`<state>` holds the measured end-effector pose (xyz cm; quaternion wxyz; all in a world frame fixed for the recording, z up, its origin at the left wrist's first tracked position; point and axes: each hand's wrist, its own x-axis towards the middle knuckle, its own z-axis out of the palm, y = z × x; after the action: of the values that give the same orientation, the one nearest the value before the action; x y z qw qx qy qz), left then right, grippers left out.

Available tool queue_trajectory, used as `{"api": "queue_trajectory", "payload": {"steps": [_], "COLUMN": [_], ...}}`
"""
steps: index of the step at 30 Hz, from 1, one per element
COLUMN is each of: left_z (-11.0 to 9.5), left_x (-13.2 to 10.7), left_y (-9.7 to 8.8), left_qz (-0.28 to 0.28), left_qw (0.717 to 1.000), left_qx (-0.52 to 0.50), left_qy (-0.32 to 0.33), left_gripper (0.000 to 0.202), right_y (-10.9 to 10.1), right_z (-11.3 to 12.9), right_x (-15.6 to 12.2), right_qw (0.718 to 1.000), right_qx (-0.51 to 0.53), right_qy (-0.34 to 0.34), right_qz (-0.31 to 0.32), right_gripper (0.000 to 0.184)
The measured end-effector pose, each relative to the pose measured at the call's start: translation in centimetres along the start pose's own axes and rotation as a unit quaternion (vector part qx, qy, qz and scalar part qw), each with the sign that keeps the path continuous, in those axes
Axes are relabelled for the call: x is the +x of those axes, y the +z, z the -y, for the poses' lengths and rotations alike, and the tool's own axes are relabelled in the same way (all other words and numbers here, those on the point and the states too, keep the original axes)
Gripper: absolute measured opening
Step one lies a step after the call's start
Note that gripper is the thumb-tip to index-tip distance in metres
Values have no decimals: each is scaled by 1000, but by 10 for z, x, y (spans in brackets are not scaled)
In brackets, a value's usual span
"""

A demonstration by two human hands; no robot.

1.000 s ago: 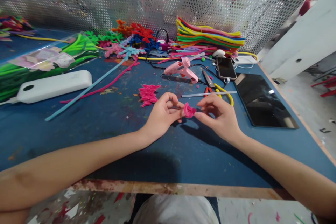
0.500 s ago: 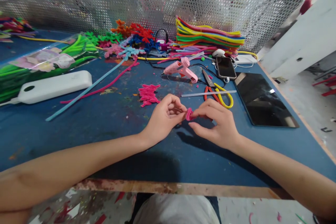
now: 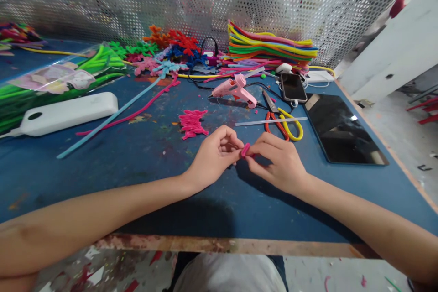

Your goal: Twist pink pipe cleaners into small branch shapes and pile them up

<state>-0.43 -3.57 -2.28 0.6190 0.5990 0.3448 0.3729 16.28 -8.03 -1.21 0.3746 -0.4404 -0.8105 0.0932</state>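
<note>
Between my two hands, just above the blue table, is a small bent piece of pink pipe cleaner (image 3: 245, 150). My left hand (image 3: 215, 153) pinches its left side between thumb and fingertips, the other fingers curled. My right hand (image 3: 278, 159) pinches its right side with thumb and forefinger. The fingertips hide part of the piece. Behind my left hand lies a small pile of bent pink pipe cleaner pieces (image 3: 192, 124). Beyond my right hand are scissors (image 3: 290, 124) with red and yellow handles, and a clear glue stick (image 3: 270, 122) lies across them.
A pink glue gun (image 3: 234, 90) lies behind the hands. At right are a phone (image 3: 293, 87) and a black tablet (image 3: 344, 128). A white power strip (image 3: 70, 113) and bagged green pipe cleaners (image 3: 102, 59) lie left. Bundled pipe cleaners (image 3: 270, 45) stand against the perforated metal screen (image 3: 191, 0).
My right thumb has closed up against the pink piece, where it was apart from it before. The piece has turned slightly between my fingers. My left hand has hardly moved.
</note>
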Motion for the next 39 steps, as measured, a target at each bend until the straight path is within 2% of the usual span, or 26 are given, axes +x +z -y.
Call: {"api": "queue_trajectory", "payload": {"steps": [3, 5, 7, 11, 16, 21, 26, 30, 33, 36, 39], "left_z": [-1, -1, -1, 0, 3, 3, -1, -1, 0, 0, -2], "left_x": [2, 3, 4, 5, 4, 4, 4, 5, 5, 6, 6], "left_y": [-1, -1, -2, -3, -3, -4, -4, -5, -5, -5, -5], "left_qz": [13, 19, 23, 25, 43, 68, 64, 76, 85, 84, 91], "left_qw": [999, 996, 993, 987, 983, 981, 979, 970, 961, 955, 952], "left_qx": [-52, -85, -114, -160, -176, -177, -177, -206, -239, -268, -278], "left_qy": [-8, -8, -11, -18, -19, -37, -83, -107, -108, -100, -93], "left_gripper": [35, 36, 37, 39, 40, 31, 30, 34, 31, 26, 21], "right_y": [-2, -3, -4, -3, 0, 2, -2, -8, -13, -15, -11], "right_z": [-4, -9, -15, -24, -24, -26, -31, -35, -41, -49, -52], "right_x": [1, 3, 4, 4, 2, 2, 3, 7, 10, 12, 12], "right_qw": [997, 985, 968, 938, 934, 903, 912, 958, 976, 975, 949], "right_qx": [58, 123, 195, 306, 323, 367, 334, 232, 162, 146, 219], "right_qy": [50, 115, 159, 150, 150, 207, 217, 138, 109, 140, 201], "right_qz": [-24, -37, -15, 63, 39, 86, 95, 96, 95, 91, 100], "right_gripper": [3, 7, 15, 18, 12, 15, 17, 14, 13, 13, 16]}}
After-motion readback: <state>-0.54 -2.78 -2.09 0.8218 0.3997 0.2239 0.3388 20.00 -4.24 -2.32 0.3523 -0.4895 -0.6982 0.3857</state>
